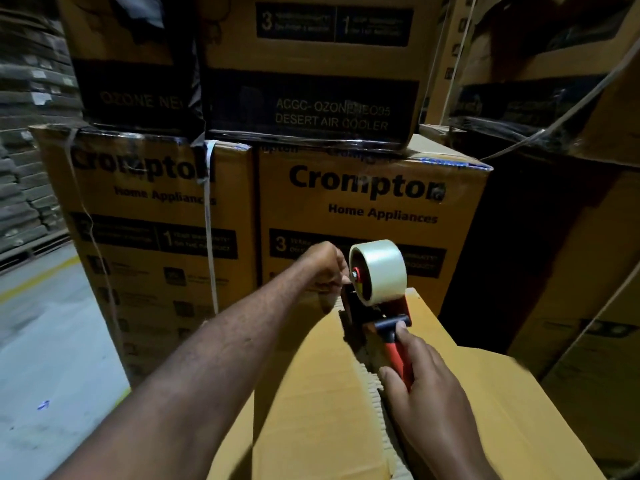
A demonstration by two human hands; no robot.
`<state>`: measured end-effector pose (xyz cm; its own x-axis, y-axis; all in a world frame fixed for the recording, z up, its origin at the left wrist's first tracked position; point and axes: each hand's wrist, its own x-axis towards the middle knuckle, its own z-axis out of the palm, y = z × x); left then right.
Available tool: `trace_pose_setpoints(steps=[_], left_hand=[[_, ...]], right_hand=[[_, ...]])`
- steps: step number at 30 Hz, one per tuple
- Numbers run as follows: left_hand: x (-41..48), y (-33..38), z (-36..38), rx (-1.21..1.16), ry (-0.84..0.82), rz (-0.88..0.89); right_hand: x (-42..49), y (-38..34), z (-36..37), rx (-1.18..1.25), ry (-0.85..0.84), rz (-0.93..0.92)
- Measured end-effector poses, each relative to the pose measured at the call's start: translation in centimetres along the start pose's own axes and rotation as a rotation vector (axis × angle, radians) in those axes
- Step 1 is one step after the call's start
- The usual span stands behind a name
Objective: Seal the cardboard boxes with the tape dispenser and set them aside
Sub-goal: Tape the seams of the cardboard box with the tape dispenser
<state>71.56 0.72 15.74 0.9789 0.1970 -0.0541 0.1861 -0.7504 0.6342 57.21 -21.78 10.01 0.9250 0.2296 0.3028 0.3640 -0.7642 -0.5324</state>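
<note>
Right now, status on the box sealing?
Right hand grips dispenser handle. Left hand curled at its front, hold unclear. Dispenser at box far edge, seam untaped. No obstruction seen.

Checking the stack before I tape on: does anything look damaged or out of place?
Yes: the white strap on the left Crompton box hangs slack, its upper end loose and crumpled at the box's top edge.

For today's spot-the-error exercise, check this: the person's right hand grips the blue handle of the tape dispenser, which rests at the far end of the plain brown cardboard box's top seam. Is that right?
No: the handle is red, not blue. The head view shows the right hand gripping the red-handled tape dispenser at the far end of the top seam of the plain brown cardboard box.
</note>
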Motion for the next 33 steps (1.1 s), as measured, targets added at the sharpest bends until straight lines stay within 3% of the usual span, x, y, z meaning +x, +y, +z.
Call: trace_pose_setpoints(steps=[11,22,33], left_hand=[[3.6,-2.4,0.6,-0.031,-0.107,0.013],[4.9,-4.3,0.7,-0.239,-0.249,-0.010],[5.9,-5.1,2.3,-0.143,-0.274,-0.022]], right_hand=[[1.3,-2.1,0.7,0.031,-0.066,0.104],[0.6,-3.0,1.8,-0.018,-0.061,0.147],[0.6,-3.2,2.4,-0.105,-0.066,0.134]])
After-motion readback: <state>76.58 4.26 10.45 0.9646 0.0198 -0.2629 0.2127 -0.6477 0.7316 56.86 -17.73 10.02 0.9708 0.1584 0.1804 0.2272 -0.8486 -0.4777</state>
